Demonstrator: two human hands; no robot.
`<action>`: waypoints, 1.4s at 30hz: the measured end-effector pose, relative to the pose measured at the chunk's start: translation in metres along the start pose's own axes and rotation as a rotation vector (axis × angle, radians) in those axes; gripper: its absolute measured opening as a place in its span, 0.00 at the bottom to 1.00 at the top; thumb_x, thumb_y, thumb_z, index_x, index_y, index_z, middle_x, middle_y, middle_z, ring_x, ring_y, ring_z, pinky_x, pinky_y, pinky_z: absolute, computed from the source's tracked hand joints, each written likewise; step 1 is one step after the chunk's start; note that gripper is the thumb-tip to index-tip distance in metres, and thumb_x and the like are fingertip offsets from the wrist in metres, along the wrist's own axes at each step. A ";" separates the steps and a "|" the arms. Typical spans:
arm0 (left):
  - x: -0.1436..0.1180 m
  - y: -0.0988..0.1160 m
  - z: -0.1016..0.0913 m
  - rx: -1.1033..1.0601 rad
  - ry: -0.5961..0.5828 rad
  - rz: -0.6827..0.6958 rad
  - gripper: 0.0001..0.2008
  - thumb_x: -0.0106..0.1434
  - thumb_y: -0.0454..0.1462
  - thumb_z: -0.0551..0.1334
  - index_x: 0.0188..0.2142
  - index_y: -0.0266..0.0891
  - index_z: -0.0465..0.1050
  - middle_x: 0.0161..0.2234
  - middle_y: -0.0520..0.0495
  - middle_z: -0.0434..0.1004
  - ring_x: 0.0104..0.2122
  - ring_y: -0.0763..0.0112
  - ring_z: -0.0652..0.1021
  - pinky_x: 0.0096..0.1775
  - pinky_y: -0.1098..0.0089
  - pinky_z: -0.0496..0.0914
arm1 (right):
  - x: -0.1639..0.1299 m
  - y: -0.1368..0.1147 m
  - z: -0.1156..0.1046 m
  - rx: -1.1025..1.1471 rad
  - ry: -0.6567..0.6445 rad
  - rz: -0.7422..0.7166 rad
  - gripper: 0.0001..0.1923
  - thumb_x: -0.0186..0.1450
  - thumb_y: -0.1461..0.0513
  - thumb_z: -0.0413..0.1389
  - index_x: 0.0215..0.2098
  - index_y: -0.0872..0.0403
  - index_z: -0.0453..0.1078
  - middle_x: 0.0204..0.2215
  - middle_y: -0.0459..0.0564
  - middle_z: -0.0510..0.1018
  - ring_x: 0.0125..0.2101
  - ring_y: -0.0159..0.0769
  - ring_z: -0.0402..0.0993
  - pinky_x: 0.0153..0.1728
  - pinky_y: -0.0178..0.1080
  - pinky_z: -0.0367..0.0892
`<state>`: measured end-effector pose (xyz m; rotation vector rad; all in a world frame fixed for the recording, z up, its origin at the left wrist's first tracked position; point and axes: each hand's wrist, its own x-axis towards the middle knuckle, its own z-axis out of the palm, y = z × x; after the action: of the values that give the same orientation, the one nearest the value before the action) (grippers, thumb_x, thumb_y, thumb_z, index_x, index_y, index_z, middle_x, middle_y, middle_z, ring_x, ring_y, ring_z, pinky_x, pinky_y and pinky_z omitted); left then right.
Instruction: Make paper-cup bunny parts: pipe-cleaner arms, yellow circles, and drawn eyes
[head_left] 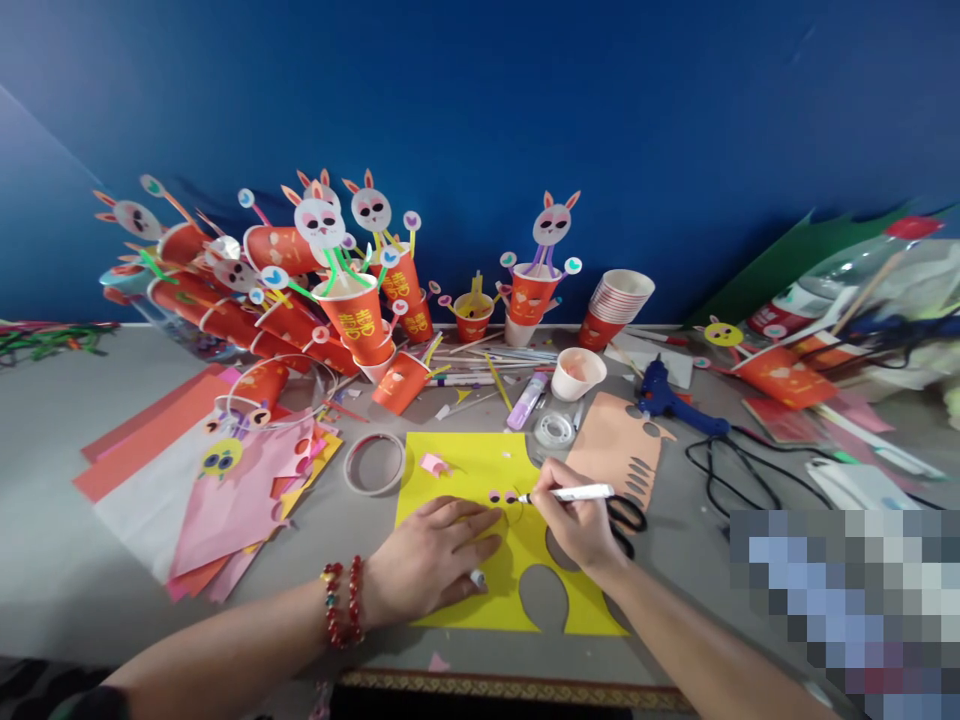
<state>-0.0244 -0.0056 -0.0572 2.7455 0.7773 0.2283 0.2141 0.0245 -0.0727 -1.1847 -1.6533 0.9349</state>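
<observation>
While the left hand (pixel 431 560) lies flat, open, pinning the yellow paper sheet (pixel 480 480) to the surface, the right hand (pixel 577 520), closed on a white marker pen (pixel 574 492), draws just beyond the left fingertips; reduced pressure could let the sheet shift, smearing the line.

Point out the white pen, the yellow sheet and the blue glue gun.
white pen (pixel 577 492), head view, on the middle of its barrel.
yellow sheet (pixel 465 452), head view, on its bare upper part.
blue glue gun (pixel 660 392), head view, on its body.
</observation>
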 end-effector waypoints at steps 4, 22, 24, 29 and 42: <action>0.000 0.000 0.000 0.007 -0.019 -0.007 0.22 0.70 0.44 0.56 0.60 0.40 0.63 0.66 0.45 0.61 0.60 0.56 0.67 0.58 0.55 0.64 | 0.000 0.000 0.000 -0.024 -0.022 0.000 0.12 0.63 0.65 0.51 0.23 0.51 0.56 0.17 0.38 0.58 0.18 0.28 0.52 0.20 0.33 0.49; -0.001 0.000 0.001 0.011 0.029 0.007 0.22 0.69 0.42 0.57 0.60 0.41 0.63 0.64 0.43 0.64 0.60 0.57 0.68 0.58 0.56 0.64 | -0.001 -0.004 0.000 0.014 -0.022 0.022 0.12 0.62 0.65 0.52 0.22 0.51 0.56 0.16 0.37 0.56 0.17 0.27 0.50 0.19 0.33 0.46; -0.001 0.000 0.001 0.012 0.023 0.009 0.21 0.69 0.42 0.57 0.60 0.41 0.63 0.65 0.43 0.63 0.60 0.57 0.68 0.58 0.57 0.64 | -0.001 -0.005 0.000 0.009 -0.040 0.023 0.11 0.62 0.64 0.52 0.23 0.51 0.57 0.16 0.37 0.56 0.17 0.28 0.51 0.19 0.33 0.47; -0.001 0.000 -0.001 0.010 0.006 0.003 0.21 0.70 0.41 0.56 0.60 0.41 0.63 0.65 0.44 0.62 0.60 0.57 0.67 0.58 0.56 0.65 | 0.001 -0.007 0.001 -0.026 -0.054 0.017 0.11 0.62 0.65 0.52 0.23 0.51 0.58 0.16 0.38 0.59 0.17 0.28 0.53 0.19 0.33 0.48; -0.001 0.000 0.000 0.015 0.008 0.006 0.20 0.69 0.41 0.56 0.59 0.41 0.64 0.65 0.44 0.63 0.60 0.56 0.68 0.58 0.57 0.64 | 0.002 -0.009 0.000 -0.048 -0.061 0.005 0.12 0.62 0.64 0.52 0.22 0.51 0.57 0.16 0.39 0.60 0.18 0.28 0.54 0.20 0.33 0.50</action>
<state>-0.0250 -0.0061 -0.0567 2.7633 0.7761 0.2357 0.2106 0.0239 -0.0641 -1.2031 -1.7311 0.9476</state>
